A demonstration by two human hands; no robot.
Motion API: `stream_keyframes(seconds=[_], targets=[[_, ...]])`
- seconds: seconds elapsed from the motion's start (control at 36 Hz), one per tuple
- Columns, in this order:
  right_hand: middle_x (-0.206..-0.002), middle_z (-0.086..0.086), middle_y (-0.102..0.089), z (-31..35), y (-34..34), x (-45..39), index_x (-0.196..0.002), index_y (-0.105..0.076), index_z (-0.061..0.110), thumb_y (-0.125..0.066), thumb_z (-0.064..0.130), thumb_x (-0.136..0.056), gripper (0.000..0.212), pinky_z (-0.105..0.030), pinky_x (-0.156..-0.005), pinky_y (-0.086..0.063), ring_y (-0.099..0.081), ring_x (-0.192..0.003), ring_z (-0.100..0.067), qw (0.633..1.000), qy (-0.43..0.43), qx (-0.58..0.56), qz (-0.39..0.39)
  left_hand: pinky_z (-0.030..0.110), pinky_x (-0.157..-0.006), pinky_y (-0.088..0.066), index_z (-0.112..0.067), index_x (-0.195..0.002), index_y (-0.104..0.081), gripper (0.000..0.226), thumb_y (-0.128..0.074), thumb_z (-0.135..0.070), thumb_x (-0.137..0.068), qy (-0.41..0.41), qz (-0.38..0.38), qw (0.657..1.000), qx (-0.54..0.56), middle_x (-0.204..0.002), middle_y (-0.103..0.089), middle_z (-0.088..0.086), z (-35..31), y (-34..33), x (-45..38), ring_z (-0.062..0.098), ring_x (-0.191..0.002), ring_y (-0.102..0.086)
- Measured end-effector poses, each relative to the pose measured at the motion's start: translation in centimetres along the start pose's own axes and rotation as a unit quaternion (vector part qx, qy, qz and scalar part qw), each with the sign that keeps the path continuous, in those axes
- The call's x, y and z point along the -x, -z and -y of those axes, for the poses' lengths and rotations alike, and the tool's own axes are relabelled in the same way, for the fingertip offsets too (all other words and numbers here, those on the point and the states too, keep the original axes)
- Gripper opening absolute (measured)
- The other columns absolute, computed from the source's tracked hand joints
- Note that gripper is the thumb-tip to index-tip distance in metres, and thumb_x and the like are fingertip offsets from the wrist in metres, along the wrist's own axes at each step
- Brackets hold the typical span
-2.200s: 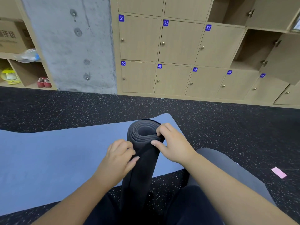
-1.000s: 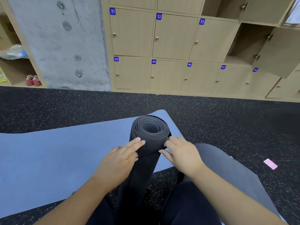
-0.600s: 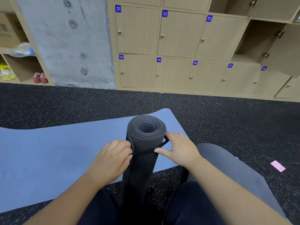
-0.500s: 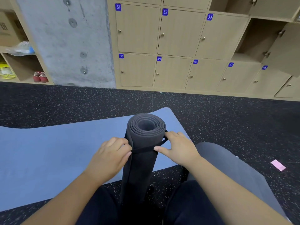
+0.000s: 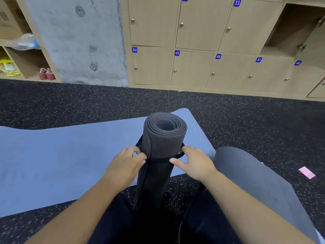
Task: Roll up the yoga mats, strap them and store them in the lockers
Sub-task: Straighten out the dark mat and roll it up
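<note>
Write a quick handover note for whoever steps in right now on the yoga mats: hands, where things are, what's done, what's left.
Left hand: pinching the black strap on its side of the dark rolled mat.
Right hand: gripping the strap on the other side.
The rolled mat stands upright between the knees, strap looped round it.
Done: dark mat rolled.
Left: tighten the strap, then roll and strap the blue mat, flat on the floor. A grey mat lies by the right knee. Store them; one open locker at upper right.

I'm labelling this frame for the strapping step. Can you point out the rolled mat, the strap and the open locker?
rolled mat point(image 5: 162, 145), head view, on its outer wall below the top end.
strap point(image 5: 159, 159), head view, on the band crossing the roll's front.
open locker point(image 5: 284, 30), head view, on its shadowed interior.
</note>
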State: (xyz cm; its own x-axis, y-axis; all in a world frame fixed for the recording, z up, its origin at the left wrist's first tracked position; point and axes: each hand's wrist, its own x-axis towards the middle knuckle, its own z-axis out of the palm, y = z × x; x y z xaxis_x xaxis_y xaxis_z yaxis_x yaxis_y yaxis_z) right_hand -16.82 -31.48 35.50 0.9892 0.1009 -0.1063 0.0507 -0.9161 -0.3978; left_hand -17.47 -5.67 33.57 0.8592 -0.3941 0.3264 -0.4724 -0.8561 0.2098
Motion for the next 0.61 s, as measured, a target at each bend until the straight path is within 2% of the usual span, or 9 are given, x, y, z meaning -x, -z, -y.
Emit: stream_keyframes(seconds=[0.11,0.19,0.31,0.44,0.5,0.53,0.56,0.58,0.61], targets=[[-0.114,0.014,-0.053,-0.6,-1.6,0.5,-0.118,-0.052,0.027,-0.044,0.072,-0.086,0.056,-0.029,-0.075,-0.039,-0.042,-0.11,-0.012,0.999,-0.014,0.011,0.031,0.03,-0.057,-0.046,-0.027,-0.084,-0.059,0.016,-0.073,-0.021,-0.084,-0.004,0.032,0.999,-0.015,-0.097,-0.057,-0.004,0.3,-1.4,1.1,0.022,-0.076,-0.058],[-0.113,0.014,-0.054,-1.0,-2.7,0.8,-0.118,-0.052,0.026,-0.044,0.073,-0.085,0.057,-0.032,-0.081,-0.043,-0.043,-0.111,-0.013,0.998,-0.025,0.022,0.051,0.03,-0.055,-0.046,-0.03,-0.081,-0.058,0.023,-0.08,-0.024,-0.076,-0.004,0.058,0.997,-0.045,-0.093,-0.058,-0.005,0.3,-2.3,1.7,0.019,-0.075,-0.06],[-0.117,0.013,-0.056,-1.8,-4.1,0.8,-0.121,-0.051,0.026,-0.04,0.074,-0.086,0.061,-0.035,-0.088,-0.044,-0.044,-0.111,-0.015,0.995,-0.037,0.052,0.078,0.025,-0.05,-0.038,-0.032,-0.078,-0.061,0.031,-0.087,-0.023,-0.064,-0.003,0.102,0.991,-0.086,-0.085,-0.059,-0.007,0.8,-3.2,2.8,0.016,-0.071,-0.061],[-0.117,0.009,-0.055,-1.7,-5.0,0.7,-0.12,-0.05,0.022,-0.038,0.066,-0.092,0.054,-0.036,-0.088,-0.042,-0.044,-0.11,-0.017,0.993,-0.029,0.08,0.081,0.025,-0.05,-0.045,-0.035,-0.086,-0.064,0.036,-0.088,-0.023,-0.062,0.001,0.119,0.99,-0.074,-0.091,-0.062,-0.01,1.7,-4.1,3.5,0.013,-0.08,-0.065],[-0.121,0.008,-0.052,-1.3,-5.1,0.5,-0.119,-0.049,0.022,-0.038,0.06,-0.095,0.046,-0.035,-0.086,-0.041,-0.042,-0.109,-0.018,0.994,-0.016,0.085,0.068,0.03,-0.062,-0.049,-0.033,-0.099,-0.063,0.033,-0.082,-0.023,-0.073,0.001,0.127,0.991,-0.052,-0.105,-0.06,-0.009,1.2,-3.6,3.1,0.015,-0.101,-0.064],[-0.121,0.008,-0.052,-1.2,-5.1,0.4,-0.118,-0.049,0.022,-0.04,0.057,-0.096,0.042,-0.035,-0.085,-0.041,-0.042,-0.109,-0.018,0.995,-0.014,0.077,0.061,0.035,-0.075,-0.05,-0.03,-0.111,-0.061,0.03,-0.072,-0.024,-0.084,-0.005,0.14,0.989,-0.037,-0.119,-0.056,-0.008,0.8,-3.4,2.7,0.018,-0.119,-0.057],[-0.121,0.007,-0.052,-1.0,-5.1,0.4,-0.119,-0.049,0.021,-0.042,0.054,-0.097,0.04,-0.035,-0.086,-0.042,-0.043,-0.109,-0.018,0.997,-0.011,0.063,0.052,0.038,-0.091,-0.044,-0.028,-0.123,-0.056,0.029,-0.059,-0.026,-0.094,-0.003,0.163,0.986,-0.029,-0.133,-0.049,-0.008,0.5,-3.2,2.4,0.018,-0.136,-0.041],[-0.122,0.006,-0.052,-0.9,-5.2,0.4,-0.121,-0.049,0.02,-0.046,0.051,-0.096,0.039,-0.036,-0.089,-0.043,-0.044,-0.111,-0.019,0.998,-0.01,0.042,0.044,0.037,-0.102,-0.037,-0.026,-0.131,-0.052,0.031,-0.049,-0.027,-0.1,0.004,0.186,0.982,-0.015,-0.141,-0.042,-0.008,0.2,-3.0,2.2,0.016,-0.145,-0.025],[-0.123,0.004,-0.051,-0.7,-5.2,0.6,-0.123,-0.048,0.018,-0.051,0.048,-0.095,0.041,-0.035,-0.091,-0.043,-0.045,-0.113,-0.019,0.999,-0.008,0.014,0.032,0.035,-0.106,-0.032,-0.024,-0.134,-0.051,0.033,-0.044,-0.028,-0.102,0.006,0.197,0.98,-0.002,-0.144,-0.039,-0.006,0.0,-3.1,2.2,0.014,-0.148,-0.017]])
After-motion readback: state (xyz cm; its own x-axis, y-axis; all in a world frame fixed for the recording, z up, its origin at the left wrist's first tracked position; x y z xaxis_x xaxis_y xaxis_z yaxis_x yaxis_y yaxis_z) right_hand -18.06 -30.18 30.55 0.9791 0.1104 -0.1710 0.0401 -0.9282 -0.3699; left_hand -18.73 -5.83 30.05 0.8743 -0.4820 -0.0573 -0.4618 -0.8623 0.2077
